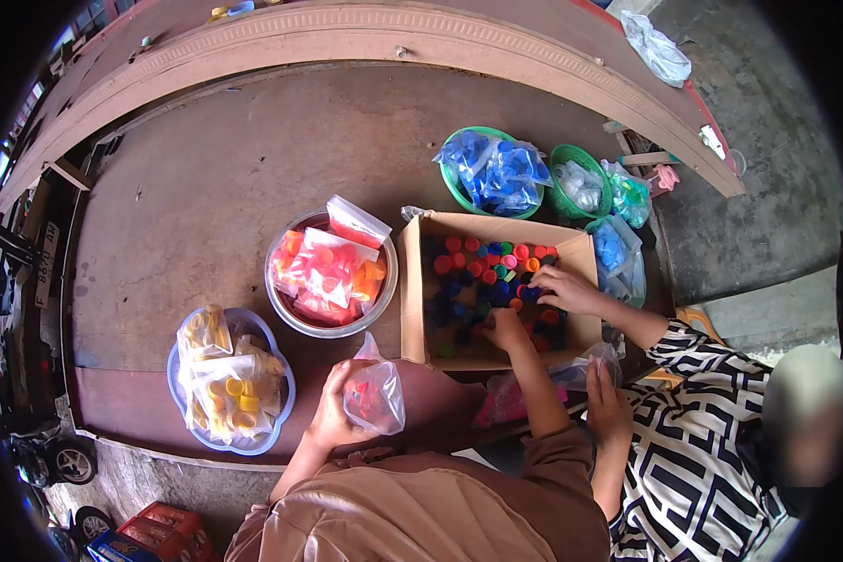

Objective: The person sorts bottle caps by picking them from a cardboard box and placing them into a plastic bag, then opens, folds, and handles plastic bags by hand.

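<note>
My left hand (332,410) is wrapped round a clear plastic bag (384,401) with some red bottle caps inside, held over the table's near edge. Inside an open cardboard box (412,300), my right hand (507,331) reaches down with its fingers drawn together. A red cap shows at its fingertips, but I cannot make out what they grip. Loose bottle caps (478,267) in red, blue, green and yellow lie spread over the box's bottom. A co-worker's hand (567,288) also reaches into the box from the right.
The co-worker's other hand (609,405) is by a clear bag. Left of the box stand a metal bowl (392,290) of bagged red and orange caps and a lavender basin (288,375) of bagged yellow caps. Green baskets (451,192) with bagged caps stand behind it.
</note>
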A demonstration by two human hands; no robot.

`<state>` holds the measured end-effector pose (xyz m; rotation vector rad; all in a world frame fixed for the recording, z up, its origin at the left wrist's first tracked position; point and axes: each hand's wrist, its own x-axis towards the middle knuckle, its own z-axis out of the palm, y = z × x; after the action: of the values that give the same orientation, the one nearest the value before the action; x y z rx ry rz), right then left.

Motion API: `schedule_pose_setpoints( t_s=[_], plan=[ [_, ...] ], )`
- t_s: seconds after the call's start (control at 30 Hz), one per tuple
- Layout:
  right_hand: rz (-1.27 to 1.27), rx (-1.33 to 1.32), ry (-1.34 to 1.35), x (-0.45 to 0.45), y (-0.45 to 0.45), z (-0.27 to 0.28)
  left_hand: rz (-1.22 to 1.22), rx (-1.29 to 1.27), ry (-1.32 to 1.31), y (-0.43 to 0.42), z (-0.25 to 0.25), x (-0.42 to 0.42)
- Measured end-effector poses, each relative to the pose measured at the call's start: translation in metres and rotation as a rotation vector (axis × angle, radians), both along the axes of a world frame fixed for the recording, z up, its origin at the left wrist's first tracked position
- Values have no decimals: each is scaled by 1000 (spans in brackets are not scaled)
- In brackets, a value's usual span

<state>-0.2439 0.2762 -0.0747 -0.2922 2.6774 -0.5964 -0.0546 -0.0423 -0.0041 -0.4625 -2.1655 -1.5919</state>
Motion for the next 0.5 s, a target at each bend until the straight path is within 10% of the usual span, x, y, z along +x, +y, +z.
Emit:
schedule_pose_setpoints(
  t_s=[0.3, 0.5],
  plan=[
    [54, 238, 20, 0, -12, 24, 9, -73, -26, -2, 11, 12],
    [-240, -771, 346, 58, -70, 85, 38, -120, -208, 3, 25, 17]
  ],
)
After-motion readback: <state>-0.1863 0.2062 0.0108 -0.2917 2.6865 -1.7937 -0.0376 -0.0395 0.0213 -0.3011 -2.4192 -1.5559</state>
